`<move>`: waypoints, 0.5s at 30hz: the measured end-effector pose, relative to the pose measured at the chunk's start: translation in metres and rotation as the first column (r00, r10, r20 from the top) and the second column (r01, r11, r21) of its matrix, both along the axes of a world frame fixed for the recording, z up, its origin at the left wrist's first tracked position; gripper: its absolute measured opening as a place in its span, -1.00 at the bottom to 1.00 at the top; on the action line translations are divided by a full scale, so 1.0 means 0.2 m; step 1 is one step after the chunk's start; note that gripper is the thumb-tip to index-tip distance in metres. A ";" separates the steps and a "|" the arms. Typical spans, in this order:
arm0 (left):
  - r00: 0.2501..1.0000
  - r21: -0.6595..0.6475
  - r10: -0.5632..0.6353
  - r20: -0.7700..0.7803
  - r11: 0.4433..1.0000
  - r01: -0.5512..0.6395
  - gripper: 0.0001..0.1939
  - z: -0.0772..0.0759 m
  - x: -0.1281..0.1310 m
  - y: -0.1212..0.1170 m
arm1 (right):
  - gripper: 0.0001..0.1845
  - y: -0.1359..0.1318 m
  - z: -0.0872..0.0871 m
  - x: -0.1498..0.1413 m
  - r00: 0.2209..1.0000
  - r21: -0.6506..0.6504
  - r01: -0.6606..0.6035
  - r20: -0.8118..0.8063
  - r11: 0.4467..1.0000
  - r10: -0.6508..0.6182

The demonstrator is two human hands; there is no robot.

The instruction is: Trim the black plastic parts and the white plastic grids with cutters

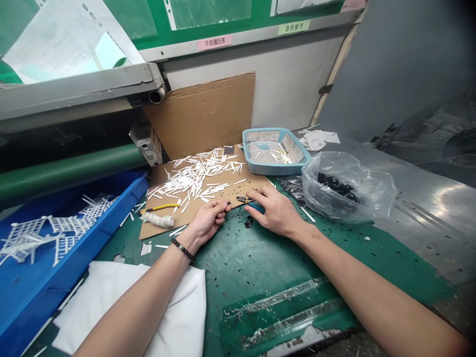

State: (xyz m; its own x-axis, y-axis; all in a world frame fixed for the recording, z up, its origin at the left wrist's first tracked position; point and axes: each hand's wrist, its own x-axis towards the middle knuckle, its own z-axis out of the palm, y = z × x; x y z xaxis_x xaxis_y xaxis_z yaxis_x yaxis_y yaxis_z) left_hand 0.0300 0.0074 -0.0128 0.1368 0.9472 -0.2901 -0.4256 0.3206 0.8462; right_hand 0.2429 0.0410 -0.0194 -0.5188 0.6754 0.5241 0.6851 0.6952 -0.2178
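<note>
My left hand [208,218] rests on the edge of a cardboard sheet [163,176], its fingers pinched on a small black part [225,203]. My right hand [273,212] grips blue-handled cutters [248,201], whose jaws point left toward that part. A few small black parts [248,222] lie on the green mat between my hands. A pile of white plastic sticks [197,176] covers the cardboard behind them.
A blue bin [33,292] at left holds white plastic frames. Yellow-handled pliers [160,207] and a white roll [158,219] lie on the cardboard. A light blue tray [273,168] and a clear bag of black parts [344,191] stand at right. A white cloth [178,317] lies under my left forearm.
</note>
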 end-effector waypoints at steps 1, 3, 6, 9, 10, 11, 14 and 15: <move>1.000 0.000 -0.002 0.003 1.000 0.002 -0.84 0.00 0.00 0.00 | -0.68 -0.01 0.00 -0.01 1.000 0.019 0.000 0.031 1.000 -0.001; 1.000 -0.008 -0.006 0.006 1.000 0.006 -0.85 -0.01 0.00 0.00 | -0.69 -0.02 0.00 -0.02 0.997 0.040 0.002 0.075 0.999 -0.005; 0.999 -0.024 0.020 0.024 1.000 -0.020 -0.89 -0.01 0.00 0.00 | -0.71 -0.04 0.00 -0.04 0.992 0.039 0.003 0.125 0.999 -0.008; 0.998 -0.044 0.044 0.049 0.998 -0.042 -0.92 0.00 0.01 -0.01 | -0.72 -0.05 0.00 -0.05 0.987 0.046 0.007 0.160 0.999 -0.014; 0.998 -0.049 0.042 0.056 0.998 -0.040 -0.92 0.00 0.02 -0.01 | -0.72 -0.05 0.00 -0.06 0.986 0.051 0.013 0.164 0.999 -0.021; 0.997 -0.054 0.038 0.060 0.998 -0.035 -0.91 0.01 0.02 -0.01 | -0.72 -0.06 0.00 -0.06 0.986 0.057 0.018 0.166 0.998 -0.027; 0.997 -0.069 0.029 0.071 0.997 -0.024 -0.89 0.01 0.04 -0.02 | -0.72 -0.06 0.00 -0.07 0.985 0.068 0.027 0.170 0.997 -0.038; 0.997 -0.075 0.027 0.074 0.997 -0.021 -0.89 0.01 0.04 -0.02 | -0.72 -0.07 0.00 -0.07 0.984 0.069 0.029 0.172 0.997 -0.040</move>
State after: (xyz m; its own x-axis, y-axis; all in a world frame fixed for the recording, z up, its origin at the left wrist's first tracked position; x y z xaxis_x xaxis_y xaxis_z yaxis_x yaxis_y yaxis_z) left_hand 0.0376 0.0027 -0.0102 0.1380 0.9268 -0.3492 -0.4952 0.3699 0.7861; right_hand 0.2282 0.0277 -0.0190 -0.5828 0.6615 0.4719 0.7322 0.6794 -0.0482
